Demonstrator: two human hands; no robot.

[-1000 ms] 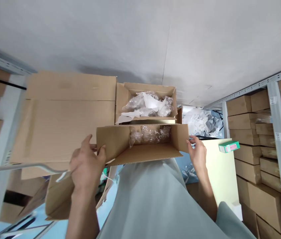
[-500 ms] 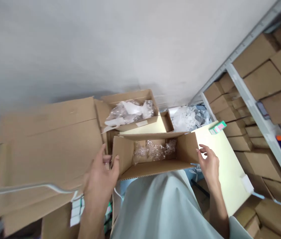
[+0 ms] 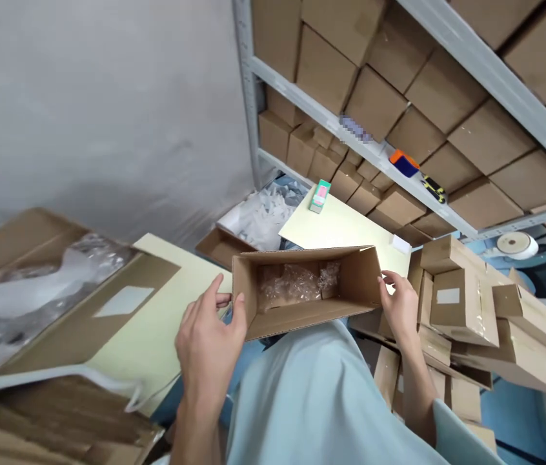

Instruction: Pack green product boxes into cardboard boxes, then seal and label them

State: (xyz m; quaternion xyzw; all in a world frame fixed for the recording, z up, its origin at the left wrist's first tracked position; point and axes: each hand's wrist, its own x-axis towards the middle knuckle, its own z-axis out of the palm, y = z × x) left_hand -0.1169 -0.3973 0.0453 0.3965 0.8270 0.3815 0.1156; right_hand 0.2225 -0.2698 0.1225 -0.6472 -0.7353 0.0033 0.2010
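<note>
Between my hands an open cardboard box point(image 3: 312, 323) is held up in front of my body, over the lap of a pale blue garment point(image 3: 316, 394). Crumpled clear plastic wrap point(image 3: 292, 284) lies at its bottom. My left hand point(image 3: 212, 339) grips the box's left end, thumb and fingers on either side of that wall. My right hand point(image 3: 399, 303) pinches the edge of the right end between thumb and fingers. The box's open top faces me.
Metal shelving point(image 3: 297, 97) stacked with cartons stands ahead and right. A green-and-pink small box point(image 3: 320, 196) sits on a pale tabletop point(image 3: 345, 226). White scraps point(image 3: 263, 216) fill a bin by the wall. Several boxes point(image 3: 461, 303) are piled right; a carton with plastic point(image 3: 60, 284) is left.
The view has turned right, bringing more shelving and the pile of boxes into sight. The held box has stayed between my hands, moving along with me.
</note>
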